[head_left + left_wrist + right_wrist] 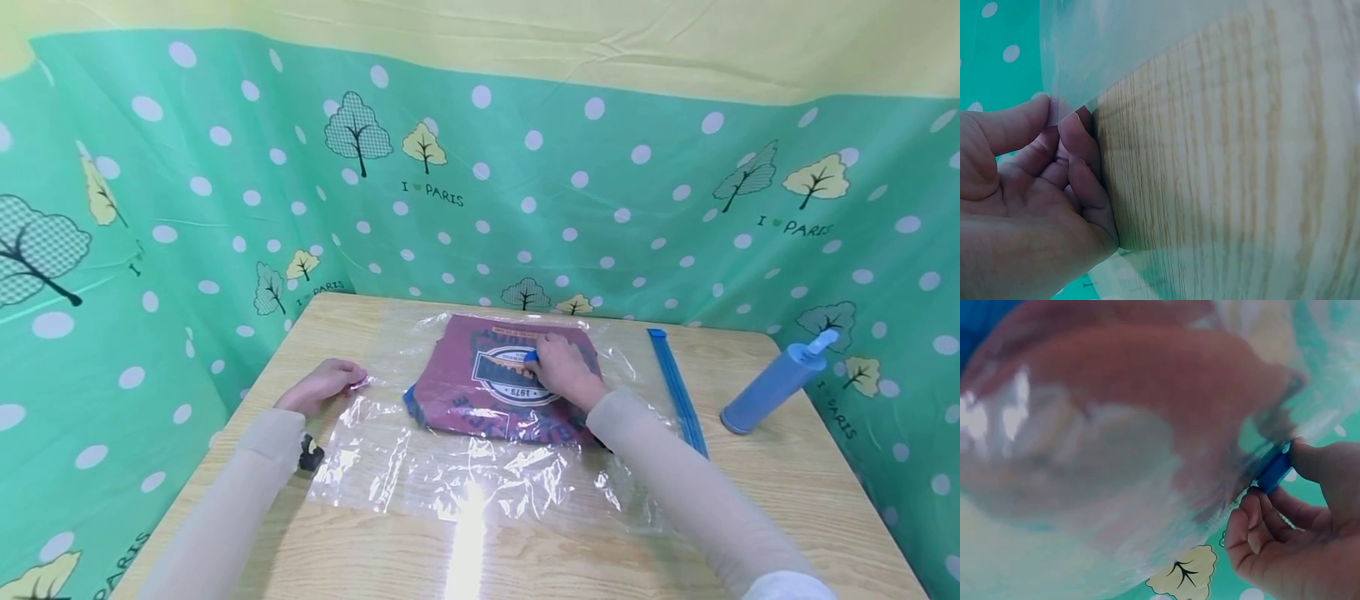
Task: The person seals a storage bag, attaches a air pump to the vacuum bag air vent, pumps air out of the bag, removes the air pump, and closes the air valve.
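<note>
A clear plastic storage bag (375, 479) lies flat with a folded maroon printed T-shirt (442, 375) inside, and some blue fabric shows at the shirt's left edge. My left hand (326, 382) pinches the bag's left edge between thumb and fingers. In the left wrist view, the film (1147, 37) rises from those fingertips (1075, 128). Over the shirt, my right hand (562, 367) pinches a small blue plastic piece (1274, 470) between thumb and fingers. Clear film, with the maroon cloth (1147, 369) behind it, bulges beside this hand in the right wrist view.
A blue hand pump (776, 387) with a pale nozzle stands tilted at the right of the wooden table (360, 550). Long blue strips (678, 392) lie between the bag and the pump. A green dotted curtain (480, 217) hangs behind and at both sides.
</note>
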A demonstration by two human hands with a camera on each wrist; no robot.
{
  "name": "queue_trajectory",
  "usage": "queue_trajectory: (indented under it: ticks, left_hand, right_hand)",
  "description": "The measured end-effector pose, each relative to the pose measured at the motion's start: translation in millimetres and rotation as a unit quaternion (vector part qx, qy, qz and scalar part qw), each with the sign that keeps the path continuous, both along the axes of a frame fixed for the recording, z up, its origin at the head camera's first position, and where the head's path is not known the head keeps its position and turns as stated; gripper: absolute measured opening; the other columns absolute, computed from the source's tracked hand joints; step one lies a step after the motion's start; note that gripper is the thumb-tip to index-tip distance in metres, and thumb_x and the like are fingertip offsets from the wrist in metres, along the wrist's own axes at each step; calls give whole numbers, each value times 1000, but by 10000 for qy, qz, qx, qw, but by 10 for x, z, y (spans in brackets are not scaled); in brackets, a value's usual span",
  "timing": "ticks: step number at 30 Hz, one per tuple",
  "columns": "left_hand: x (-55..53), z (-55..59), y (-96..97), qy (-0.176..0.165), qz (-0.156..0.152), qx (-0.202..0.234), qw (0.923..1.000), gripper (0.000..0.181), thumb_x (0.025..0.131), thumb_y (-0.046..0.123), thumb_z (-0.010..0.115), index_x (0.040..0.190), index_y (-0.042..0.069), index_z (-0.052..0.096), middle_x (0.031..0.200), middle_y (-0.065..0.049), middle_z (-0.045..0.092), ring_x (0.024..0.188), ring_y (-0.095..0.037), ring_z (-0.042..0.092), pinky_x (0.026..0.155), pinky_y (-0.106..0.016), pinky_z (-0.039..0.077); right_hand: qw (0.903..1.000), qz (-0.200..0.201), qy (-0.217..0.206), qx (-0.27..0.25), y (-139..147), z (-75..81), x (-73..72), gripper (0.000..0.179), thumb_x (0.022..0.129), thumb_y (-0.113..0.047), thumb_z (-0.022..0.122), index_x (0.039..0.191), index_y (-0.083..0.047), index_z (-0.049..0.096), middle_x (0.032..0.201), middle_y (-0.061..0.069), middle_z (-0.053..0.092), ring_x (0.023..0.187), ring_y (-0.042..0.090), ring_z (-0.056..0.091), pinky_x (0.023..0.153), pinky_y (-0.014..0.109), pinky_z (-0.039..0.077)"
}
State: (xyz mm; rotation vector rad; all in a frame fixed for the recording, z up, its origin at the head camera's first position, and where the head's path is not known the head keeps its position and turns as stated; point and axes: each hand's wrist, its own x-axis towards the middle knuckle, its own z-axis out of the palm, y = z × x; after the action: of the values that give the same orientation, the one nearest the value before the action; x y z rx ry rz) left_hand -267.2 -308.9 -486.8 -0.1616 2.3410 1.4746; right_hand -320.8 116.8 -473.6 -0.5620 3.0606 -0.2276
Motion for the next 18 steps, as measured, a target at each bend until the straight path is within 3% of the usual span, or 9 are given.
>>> queue_trajectory:
  ticks: [5,8,14,18]
  left_hand:
    - [-12,-7,2,-49,34,134,9999,21,110,9,52,110,-6,67,87,-2,63,76,-13,54,65,-24,46]
    - [-20,-3,1,-39,10,81,10000,22,110,10,52,109,-5,68,87,-2,63,77,-14,54,66,-24,46]
    - [-33,-3,-3,-1,-12,16,10000,22,110,11,53,110,-6,68,87,-2,64,77,-14,54,67,-24,46]
    - [-23,-1,-2,-56,30,-10,10000,22,110,11,53,107,-4,68,85,-2,62,76,-14,53,67,-25,45]
  right_hand:
    - [9992,274,-179,250,4,18,-2,51,100,-18,70,145,1,55,138,22,57,129,40,53,106,59,46]
    - [9990,293,-254,216,7,21,9,59,97,-17,69,150,1,50,141,23,54,131,41,51,107,60,45]
    - [9998,101,-80,120,27,5,32,58,105,-42,65,137,5,53,127,21,57,118,37,53,98,57,45]
    - [9999,82,49,78,53,-19,30,53,104,-45,67,128,2,58,122,19,60,114,36,55,94,55,45]
